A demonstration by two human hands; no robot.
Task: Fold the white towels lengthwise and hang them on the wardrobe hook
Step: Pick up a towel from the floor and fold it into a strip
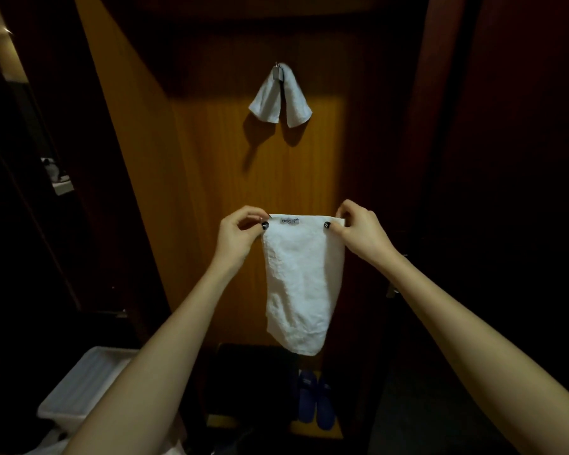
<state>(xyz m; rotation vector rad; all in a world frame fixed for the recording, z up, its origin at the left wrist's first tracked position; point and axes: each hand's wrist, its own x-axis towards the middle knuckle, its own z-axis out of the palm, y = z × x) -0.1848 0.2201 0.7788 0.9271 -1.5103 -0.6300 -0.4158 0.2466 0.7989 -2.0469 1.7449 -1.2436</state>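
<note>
I hold a white towel [301, 284] up in front of the wooden wardrobe panel [211, 178]. My left hand [240, 236] pinches its top left corner and my right hand [358, 231] pinches its top right corner. The towel hangs down from the two corners with a small label showing along its top edge. Higher up, a second white towel [281, 98] is draped over a metal hook [277, 72] on the panel, its two ends hanging to either side.
A white plastic bin [79, 385] stands at the lower left by my left forearm. A pair of blue slippers [316, 400] lies on the wardrobe floor below the towel. Dark door panels flank the wardrobe on both sides.
</note>
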